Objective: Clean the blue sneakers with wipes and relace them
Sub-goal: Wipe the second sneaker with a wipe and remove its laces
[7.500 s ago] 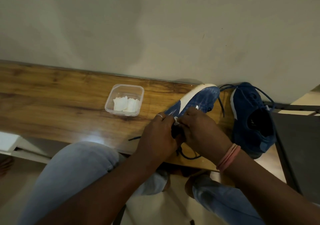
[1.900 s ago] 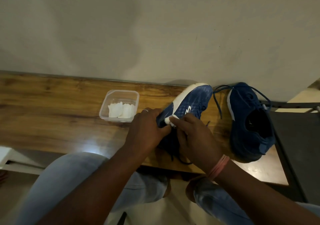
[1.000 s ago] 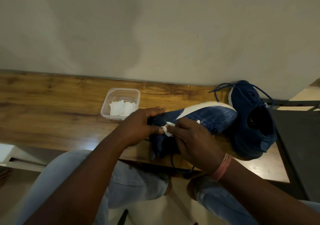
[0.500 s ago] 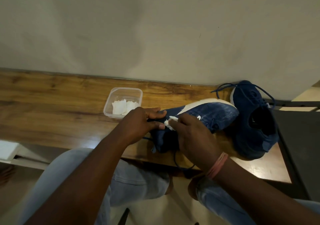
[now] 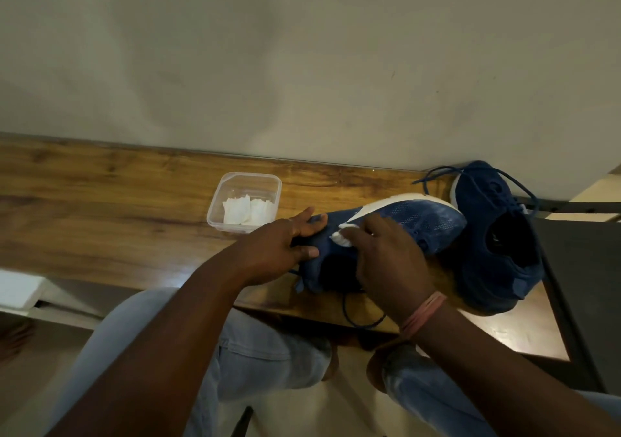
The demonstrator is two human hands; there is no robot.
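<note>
Left hand (image 5: 275, 251) grip clamped on heel of sneaker (image 5: 403, 225), thumb on near side, fingers over top. Sneaker on its side on worktop (image 5: 100, 208), white sole facing wall. Right hand (image 5: 386, 255) grip pinched on wipe (image 5: 341, 238), pressing it on sneaker's side just right of left grip. Second sneaker (image 5: 490, 235) right of both grips, touching first one's toe. Tub (image 5: 245, 201) with wipes beyond left grip. Lace (image 5: 359, 315) hangs over worktop edge below right wrist.

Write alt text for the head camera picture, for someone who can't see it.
A seated person's left hand grips the heel of a blue sneaker lying on its side on a wooden table, while the right hand rubs it with a white wipe. A second blue sneaker sits to the right, and a clear tub of wipes to the left.
</note>
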